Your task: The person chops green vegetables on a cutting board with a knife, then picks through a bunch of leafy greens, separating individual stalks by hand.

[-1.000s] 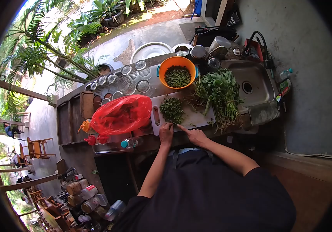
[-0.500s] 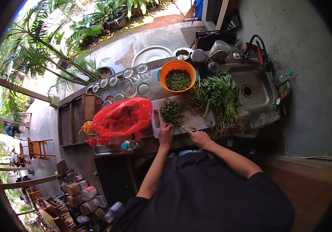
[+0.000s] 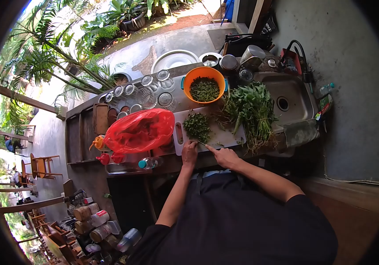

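Observation:
A white cutting board [image 3: 227, 138] lies before me with a pile of chopped leafy greens [image 3: 197, 126] on its left half. My left hand [image 3: 190, 152] is closed at the board's front edge, its fingertips pinching greens at the near end of the pile. In my right hand [image 3: 226, 157] is a knife [image 3: 205, 145], its blade pointing left toward the left fingertips. A large bunch of uncut greens [image 3: 253, 112], roots toward me, overlaps the board's right side. Behind the board stands an orange basin [image 3: 190, 78] with teal handles, holding chopped greens.
Left of the board sits a red plastic bag [image 3: 140, 132], with a water bottle [image 3: 148, 163] in front of it. Upturned glasses [image 3: 166, 100] crowd the counter behind the bag. A metal sink [image 3: 297, 95] is at the right, and pots and jars [image 3: 229, 62] stand at the back.
The knife has shifted slightly left and up, so its blade is nearer my left fingertips. My right hand moved a little with it; my left hand stays nearly in place.

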`<control>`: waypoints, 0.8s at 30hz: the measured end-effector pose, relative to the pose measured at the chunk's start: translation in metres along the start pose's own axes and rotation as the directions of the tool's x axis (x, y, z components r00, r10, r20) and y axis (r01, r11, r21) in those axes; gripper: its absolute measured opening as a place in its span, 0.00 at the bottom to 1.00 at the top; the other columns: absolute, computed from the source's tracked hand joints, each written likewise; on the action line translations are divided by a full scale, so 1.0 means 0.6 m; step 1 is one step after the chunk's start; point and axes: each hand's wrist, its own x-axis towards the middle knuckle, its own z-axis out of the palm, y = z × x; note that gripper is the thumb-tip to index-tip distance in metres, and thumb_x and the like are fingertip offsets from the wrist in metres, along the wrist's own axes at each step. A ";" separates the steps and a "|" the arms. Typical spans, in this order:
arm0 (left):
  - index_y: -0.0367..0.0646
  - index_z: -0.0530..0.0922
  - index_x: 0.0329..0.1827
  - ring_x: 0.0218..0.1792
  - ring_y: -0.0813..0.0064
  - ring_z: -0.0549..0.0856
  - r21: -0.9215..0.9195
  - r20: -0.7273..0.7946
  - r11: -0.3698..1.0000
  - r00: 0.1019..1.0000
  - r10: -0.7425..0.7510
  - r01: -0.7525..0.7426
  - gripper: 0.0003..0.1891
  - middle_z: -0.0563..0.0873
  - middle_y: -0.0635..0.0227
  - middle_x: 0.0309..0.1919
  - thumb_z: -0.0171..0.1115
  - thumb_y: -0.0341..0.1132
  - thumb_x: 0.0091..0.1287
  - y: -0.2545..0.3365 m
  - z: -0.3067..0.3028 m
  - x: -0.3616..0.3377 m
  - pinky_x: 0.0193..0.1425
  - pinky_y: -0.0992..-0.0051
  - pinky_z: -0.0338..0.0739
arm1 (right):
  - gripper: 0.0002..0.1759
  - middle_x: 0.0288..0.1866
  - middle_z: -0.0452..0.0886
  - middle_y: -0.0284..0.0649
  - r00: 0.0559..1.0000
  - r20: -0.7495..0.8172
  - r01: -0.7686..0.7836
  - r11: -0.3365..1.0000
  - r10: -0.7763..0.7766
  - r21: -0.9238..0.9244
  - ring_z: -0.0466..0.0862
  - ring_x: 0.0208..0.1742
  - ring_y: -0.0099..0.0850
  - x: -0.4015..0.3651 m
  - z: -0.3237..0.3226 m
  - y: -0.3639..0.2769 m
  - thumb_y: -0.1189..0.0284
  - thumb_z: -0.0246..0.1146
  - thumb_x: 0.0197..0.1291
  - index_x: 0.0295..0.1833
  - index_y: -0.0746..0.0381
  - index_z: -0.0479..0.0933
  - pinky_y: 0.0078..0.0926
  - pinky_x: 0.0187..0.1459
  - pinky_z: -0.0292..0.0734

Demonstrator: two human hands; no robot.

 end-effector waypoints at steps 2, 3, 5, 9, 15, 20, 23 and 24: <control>0.38 0.87 0.40 0.44 0.54 0.86 -0.009 0.000 1.000 1.000 -0.006 0.006 0.06 0.86 0.56 0.40 0.65 0.27 0.62 0.000 0.000 0.001 0.49 0.61 0.80 | 0.36 0.34 0.83 0.58 1.000 -0.006 0.016 1.000 -0.016 0.001 0.85 0.38 0.57 0.004 0.004 0.004 0.68 0.49 0.70 0.82 0.36 0.50 0.57 0.45 0.80; 0.38 0.87 0.40 0.44 0.54 0.86 -0.008 0.000 1.000 1.000 -0.007 0.007 0.06 0.86 0.56 0.40 0.65 0.27 0.62 -0.002 0.001 0.001 0.49 0.61 0.80 | 0.36 0.34 0.83 0.58 1.000 -0.005 0.016 1.000 -0.016 0.002 0.85 0.38 0.57 0.005 0.006 0.004 0.68 0.49 0.70 0.82 0.36 0.50 0.57 0.45 0.80; 0.39 0.87 0.41 0.45 0.54 0.86 -0.012 0.008 1.000 1.000 0.003 -0.003 0.07 0.86 0.56 0.40 0.65 0.26 0.62 -0.006 0.002 0.001 0.50 0.61 0.80 | 0.38 0.33 0.83 0.58 1.000 -0.017 0.015 1.000 -0.015 -0.002 0.85 0.36 0.57 0.008 0.010 0.005 0.69 0.49 0.69 0.82 0.35 0.48 0.57 0.43 0.80; 0.39 0.87 0.41 0.45 0.54 0.86 -0.019 0.026 1.000 1.000 -0.008 0.008 0.07 0.86 0.57 0.41 0.65 0.26 0.62 -0.008 0.002 0.001 0.50 0.61 0.80 | 0.40 0.32 0.83 0.57 0.999 -0.039 -0.002 1.000 0.001 -0.024 0.85 0.34 0.57 0.013 0.043 0.018 0.70 0.49 0.69 0.82 0.32 0.45 0.57 0.41 0.80; 0.39 0.87 0.41 0.45 0.55 0.86 -0.049 0.009 0.999 1.000 0.025 -0.024 0.07 0.87 0.57 0.40 0.65 0.26 0.61 -0.009 0.004 0.001 0.50 0.62 0.80 | 0.43 0.30 0.83 0.56 0.990 -0.141 0.018 1.000 -0.020 -0.014 0.84 0.31 0.56 0.039 0.082 0.036 0.71 0.49 0.69 0.82 0.27 0.39 0.56 0.38 0.81; 0.40 0.87 0.40 0.42 0.55 0.87 0.004 -0.027 1.000 0.999 0.030 -0.030 0.06 0.87 0.57 0.39 0.67 0.27 0.60 -0.008 0.003 -0.001 0.47 0.62 0.80 | 0.45 0.35 0.83 0.57 0.995 -0.099 -0.001 1.000 0.002 0.006 0.86 0.36 0.55 0.030 0.078 0.036 0.73 0.49 0.68 0.81 0.24 0.39 0.55 0.43 0.81; 0.40 0.87 0.39 0.44 0.55 0.85 0.005 -0.018 0.998 0.998 -0.060 0.060 0.05 0.86 0.58 0.38 0.67 0.29 0.62 -0.003 0.002 -0.002 0.50 0.62 0.80 | 0.45 0.33 0.83 0.55 0.997 -0.072 0.004 1.000 -0.005 -0.007 0.85 0.34 0.54 0.006 0.065 0.044 0.72 0.49 0.68 0.81 0.24 0.39 0.54 0.42 0.81; 0.40 0.87 0.39 0.44 0.55 0.85 0.005 -0.021 0.998 0.998 -0.061 0.061 0.05 0.86 0.58 0.38 0.67 0.29 0.62 -0.003 0.000 -0.001 0.50 0.62 0.80 | 0.45 0.33 0.83 0.55 0.997 -0.072 0.006 1.000 -0.007 -0.009 0.85 0.34 0.54 0.002 0.063 0.050 0.72 0.49 0.68 0.81 0.24 0.39 0.54 0.42 0.81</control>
